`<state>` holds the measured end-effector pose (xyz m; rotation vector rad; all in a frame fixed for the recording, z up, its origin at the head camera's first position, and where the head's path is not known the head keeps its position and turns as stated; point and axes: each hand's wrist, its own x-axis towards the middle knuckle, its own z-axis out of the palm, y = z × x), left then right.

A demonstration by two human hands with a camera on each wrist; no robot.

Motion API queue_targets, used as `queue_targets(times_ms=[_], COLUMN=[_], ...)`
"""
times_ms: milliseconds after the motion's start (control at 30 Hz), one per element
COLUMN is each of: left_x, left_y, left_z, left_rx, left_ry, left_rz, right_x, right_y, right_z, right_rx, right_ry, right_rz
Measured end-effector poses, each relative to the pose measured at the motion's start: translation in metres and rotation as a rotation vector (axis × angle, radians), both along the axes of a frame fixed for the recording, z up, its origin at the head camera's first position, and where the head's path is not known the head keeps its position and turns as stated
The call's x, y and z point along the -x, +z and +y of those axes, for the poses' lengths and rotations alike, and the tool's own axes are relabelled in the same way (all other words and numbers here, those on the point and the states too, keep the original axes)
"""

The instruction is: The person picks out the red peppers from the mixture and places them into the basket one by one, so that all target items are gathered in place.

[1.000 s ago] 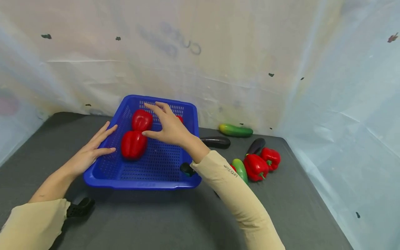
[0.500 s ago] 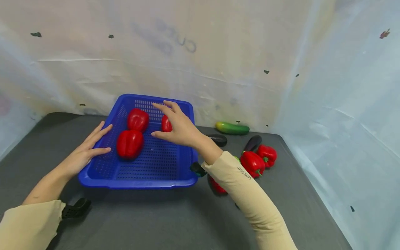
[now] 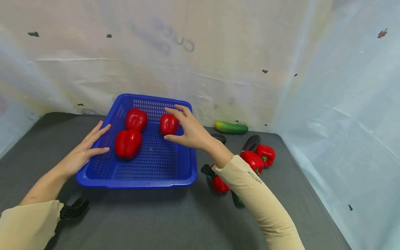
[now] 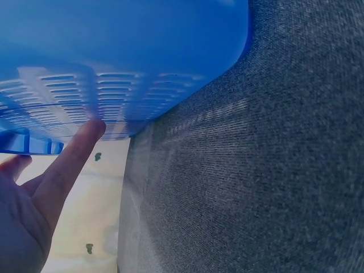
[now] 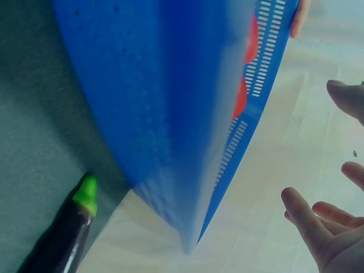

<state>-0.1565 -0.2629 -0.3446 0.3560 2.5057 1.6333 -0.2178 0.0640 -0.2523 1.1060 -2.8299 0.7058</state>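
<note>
In the head view, a blue plastic basket (image 3: 153, 185) with slotted walls holds two red bell peppers (image 3: 128, 144) on its left and another red bell pepper (image 3: 168, 124) towards the back right. My left hand (image 3: 82, 152) rests at the basket's left rim with fingers extended and spread; the left wrist view has a finger (image 4: 68, 165) touching the slotted outer wall. Above the right rim is my right hand (image 3: 192, 132), fingers and thumb apart with nothing between them. It hovers just right of the back-right pepper and overlaps its edge in view.
Right of the basket lie a green cucumber (image 3: 231, 127), a dark eggplant (image 3: 251, 142) and more red peppers (image 3: 265, 155). Another red pepper (image 3: 219, 184) is partly hidden by my right sleeve. A pale sheet (image 3: 218, 69) walls the back of the dark table (image 3: 150, 218).
My right hand has drawn back to the right, uncovering the back-right pepper, which stays in the basket. My left hand keeps its place at the rim. The whole view has shifted slightly.
</note>
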Motion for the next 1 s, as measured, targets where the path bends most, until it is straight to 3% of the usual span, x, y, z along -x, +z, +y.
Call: queue_targets(times_ms=[333,567,1000], left_x=[0.002,0.001,0.002], left_y=[-0.002,-0.004,-0.006], left_z=[0.000,-0.002,-0.001], left_rx=[0.051,-0.017,-0.031], left_ry=[0.005,-0.006,-0.008], left_rz=[0.015,-0.005,0.001], right_x=[-0.003,-0.008,-0.017], right_y=[-0.008,-0.015,-0.025], right_z=[0.026,0.044,0.078], right_rx=[-0.016,-0.013,-0.047], right_ry=[-0.042,-0.052,-0.010], right_rz=[-0.029,-0.038,0.013])
